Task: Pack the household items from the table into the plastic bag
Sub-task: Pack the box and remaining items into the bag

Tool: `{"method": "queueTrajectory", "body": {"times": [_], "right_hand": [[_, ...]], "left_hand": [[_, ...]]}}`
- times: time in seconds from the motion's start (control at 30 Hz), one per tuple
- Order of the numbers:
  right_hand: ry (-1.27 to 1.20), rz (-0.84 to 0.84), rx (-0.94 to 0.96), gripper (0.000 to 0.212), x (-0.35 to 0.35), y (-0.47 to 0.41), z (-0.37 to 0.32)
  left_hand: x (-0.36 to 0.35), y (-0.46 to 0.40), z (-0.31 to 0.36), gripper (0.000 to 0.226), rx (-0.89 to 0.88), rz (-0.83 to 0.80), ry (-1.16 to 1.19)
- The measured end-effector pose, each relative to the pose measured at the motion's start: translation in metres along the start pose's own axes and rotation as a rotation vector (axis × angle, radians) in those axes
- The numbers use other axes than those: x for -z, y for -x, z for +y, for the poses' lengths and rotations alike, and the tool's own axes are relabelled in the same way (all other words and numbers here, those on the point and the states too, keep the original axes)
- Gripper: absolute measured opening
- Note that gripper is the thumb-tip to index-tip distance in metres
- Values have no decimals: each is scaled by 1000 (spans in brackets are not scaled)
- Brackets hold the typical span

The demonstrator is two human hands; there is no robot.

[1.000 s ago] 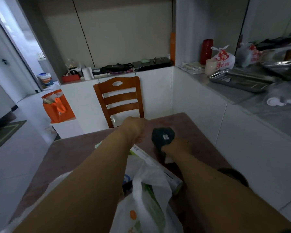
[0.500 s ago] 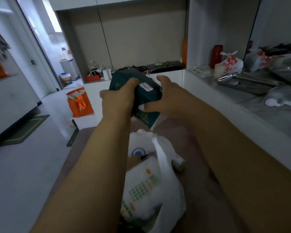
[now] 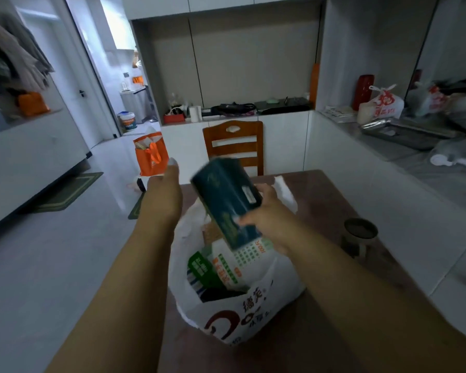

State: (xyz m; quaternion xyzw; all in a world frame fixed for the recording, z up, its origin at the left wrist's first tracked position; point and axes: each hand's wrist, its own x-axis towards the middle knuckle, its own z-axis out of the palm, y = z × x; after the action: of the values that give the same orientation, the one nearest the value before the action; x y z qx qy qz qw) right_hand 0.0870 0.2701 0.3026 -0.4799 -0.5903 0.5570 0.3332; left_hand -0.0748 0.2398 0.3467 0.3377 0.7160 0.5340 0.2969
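A white plastic bag (image 3: pixel 256 316) with red and green print stands open on the brown table (image 3: pixel 342 205). Inside it I see a green-and-white box (image 3: pixel 202 267) and a white pack (image 3: pixel 242 262) with a green grid. My right hand (image 3: pixel 267 214) grips a dark teal box (image 3: pixel 226 200), tilted, just above the bag's mouth. My left hand (image 3: pixel 163 192) is beside the box on its left, fingers apart, holding nothing. The bag's far rim is hidden behind the box.
A dark round cup (image 3: pixel 361 232) stands on the table to the right of the bag. A wooden chair (image 3: pixel 233 144) sits at the table's far end. An orange bag (image 3: pixel 150 154) is on the floor at left. A counter (image 3: pixel 404 138) with a metal tray runs along the right.
The teal box has come down from chest height to just over the bag. My left hand has let go of it; only my right hand holds it now.
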Motion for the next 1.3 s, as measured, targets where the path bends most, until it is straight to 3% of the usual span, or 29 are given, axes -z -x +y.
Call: {"method": "queueTrajectory", "body": {"times": [0.1, 0.2, 0.33, 0.47, 0.57, 0.67, 0.73, 0.9, 1.07, 1.23, 1.3], "right_hand": [[539, 13, 25, 87, 12, -6, 21], [920, -86, 5, 94, 10, -9, 34], [1004, -113, 135, 95, -7, -13, 45], [1205, -225, 212, 112, -23, -11, 52], [1093, -253, 200, 98, -24, -2, 35], [1029, -181, 268, 50, -14, 11, -1], [926, -97, 392, 29, 1, 22, -27], [532, 214, 575, 5, 47, 4, -82], [488, 294, 319, 13, 80, -96, -66], [508, 229, -26, 9, 91, -191, -8], [608, 184, -109, 29, 90, -217, 16]], "left_hand": [[10, -4, -7, 60, 61, -67, -209], [17, 1, -8, 66, 208, -167, -136], [19, -3, -5, 75, 244, -217, -114], [13, -11, -2, 72, 217, -219, -124], [9, -18, -2, 68, 183, -227, -144], [5, -26, 2, 67, 163, -243, -167], [0, -35, 7, 67, 150, -257, -167], [-21, -70, 31, 66, 77, -278, -167], [-60, -123, 38, 54, 76, -318, -239], [-105, -182, 17, 53, 172, -391, -372], [-122, -204, 3, 57, 211, -456, -445]]}}
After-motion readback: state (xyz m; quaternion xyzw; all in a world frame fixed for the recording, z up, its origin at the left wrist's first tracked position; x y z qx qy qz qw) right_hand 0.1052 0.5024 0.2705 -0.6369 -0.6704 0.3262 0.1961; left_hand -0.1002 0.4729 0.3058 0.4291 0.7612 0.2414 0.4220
